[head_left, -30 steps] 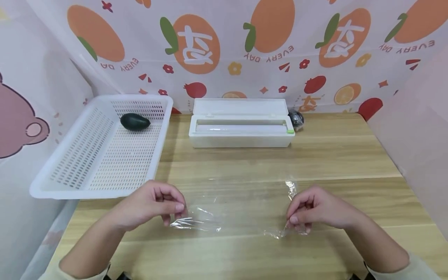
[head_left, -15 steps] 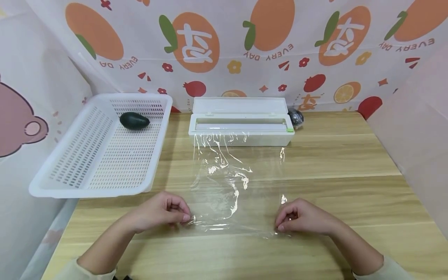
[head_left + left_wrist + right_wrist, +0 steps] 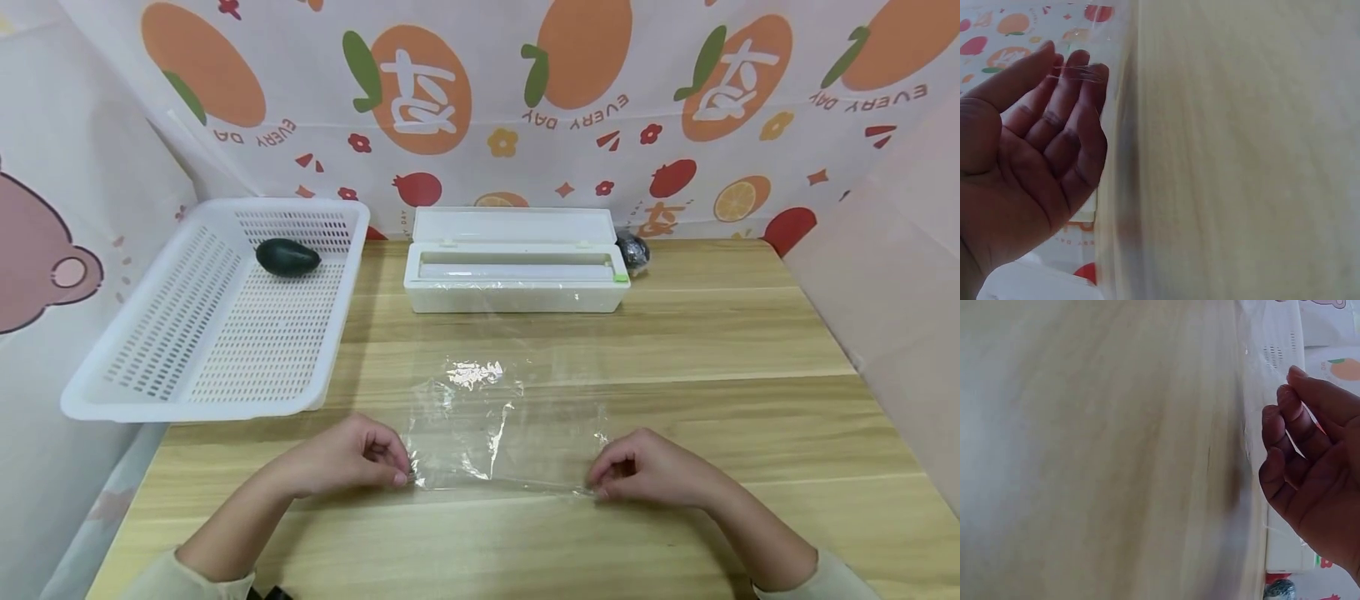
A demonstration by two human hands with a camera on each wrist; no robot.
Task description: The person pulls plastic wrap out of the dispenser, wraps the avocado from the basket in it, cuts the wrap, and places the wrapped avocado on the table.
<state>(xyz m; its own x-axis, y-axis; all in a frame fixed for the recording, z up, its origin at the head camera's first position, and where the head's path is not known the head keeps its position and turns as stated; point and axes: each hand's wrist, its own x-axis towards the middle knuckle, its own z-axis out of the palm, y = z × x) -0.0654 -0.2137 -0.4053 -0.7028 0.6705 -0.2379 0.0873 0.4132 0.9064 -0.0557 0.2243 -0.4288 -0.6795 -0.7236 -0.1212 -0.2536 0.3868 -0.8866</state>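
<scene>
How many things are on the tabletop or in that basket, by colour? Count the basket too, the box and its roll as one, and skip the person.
White: 2 (basket, box)
Dark: 2 (dark green oval item, wrapped dark item)
Clear: 1 (film)
Total: 5

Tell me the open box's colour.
The box is white with a green tab, clearest in the head view.

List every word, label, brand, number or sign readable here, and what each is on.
"EVERY DAY": upside down, repeated on the patterned backdrop.
Large white characters on two printed orange fruits: too stylised to read confidently.
The backdrop's smallest lettering: too small or blurred to read.
Cling film box, white basket: no lettering visible.
</scene>
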